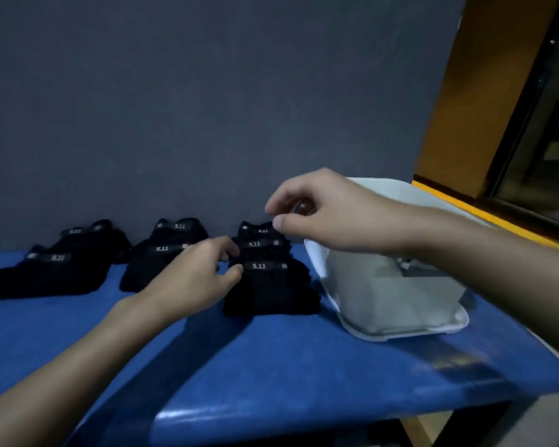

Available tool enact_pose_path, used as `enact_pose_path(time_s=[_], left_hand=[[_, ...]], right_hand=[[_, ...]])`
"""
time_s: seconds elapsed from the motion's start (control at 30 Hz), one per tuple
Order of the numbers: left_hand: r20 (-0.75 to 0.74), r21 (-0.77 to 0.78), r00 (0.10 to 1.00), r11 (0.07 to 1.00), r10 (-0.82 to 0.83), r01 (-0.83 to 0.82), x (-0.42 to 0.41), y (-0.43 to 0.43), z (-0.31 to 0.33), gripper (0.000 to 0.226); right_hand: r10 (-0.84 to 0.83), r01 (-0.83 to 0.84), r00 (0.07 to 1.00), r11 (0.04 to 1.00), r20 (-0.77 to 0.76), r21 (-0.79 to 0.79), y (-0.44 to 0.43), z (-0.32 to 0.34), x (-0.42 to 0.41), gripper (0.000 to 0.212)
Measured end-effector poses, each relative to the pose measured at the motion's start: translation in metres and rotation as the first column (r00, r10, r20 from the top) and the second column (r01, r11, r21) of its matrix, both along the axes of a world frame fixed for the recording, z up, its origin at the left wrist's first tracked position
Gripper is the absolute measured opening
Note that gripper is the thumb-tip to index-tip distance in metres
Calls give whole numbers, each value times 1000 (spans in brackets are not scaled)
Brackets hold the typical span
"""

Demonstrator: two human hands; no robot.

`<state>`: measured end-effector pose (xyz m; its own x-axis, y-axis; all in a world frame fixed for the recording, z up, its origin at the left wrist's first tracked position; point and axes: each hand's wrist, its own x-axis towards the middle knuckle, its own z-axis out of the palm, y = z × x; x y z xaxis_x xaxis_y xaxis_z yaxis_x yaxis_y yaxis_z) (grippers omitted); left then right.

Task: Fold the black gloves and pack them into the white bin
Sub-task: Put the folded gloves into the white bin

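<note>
Three piles of folded black gloves sit in a row on the blue counter [271,366], close to the grey wall [207,108], with white "5.11" labels showing. The left pile [55,269] and the middle pile [155,256] lie untouched. The right pile [268,285] stands just beside the white bin [400,333], which rests near the counter's right end with its opening tipped toward the camera.

The left hand [200,275] reaches to the right pile's left side, thumb and curled fingers pinching the edge of the gloves there. The right hand [320,214] hovers over the top of the same pile, its fingers curled and its thumb tip at the topmost glove; I cannot tell whether it really grips the cloth.
</note>
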<state>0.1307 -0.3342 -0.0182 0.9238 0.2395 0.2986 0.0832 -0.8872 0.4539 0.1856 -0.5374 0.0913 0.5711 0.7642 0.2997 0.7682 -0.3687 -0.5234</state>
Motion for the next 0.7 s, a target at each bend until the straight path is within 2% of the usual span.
enact_pose_path(time_s=[0.1,0.23,0.37,0.6,0.7], left_hand=[[-42,-43,999,999,-3,1,-12,-4,-11,30],[-96,-53,995,998,-39,34,-19,-13,-16,38],[-97,-133,994,991,-49,35,-21,-18,-20,44],[-99,-345,993,935,57,-88,-15,-20,-23,47],[-83,-371,991,920,106,-129,-14,-22,-27,43]], right_hand=[[-63,63,998,998,8,-27,16,-35,-2,12],[-228,239,970,961,91,-142,28,-84,10,33],[-247,233,968,953,-52,-196,29,-120,21,38],[-243,240,962,970,-124,-42,29,-144,22,24],[-251,252,960,968,-128,-8,26,-150,20,19]])
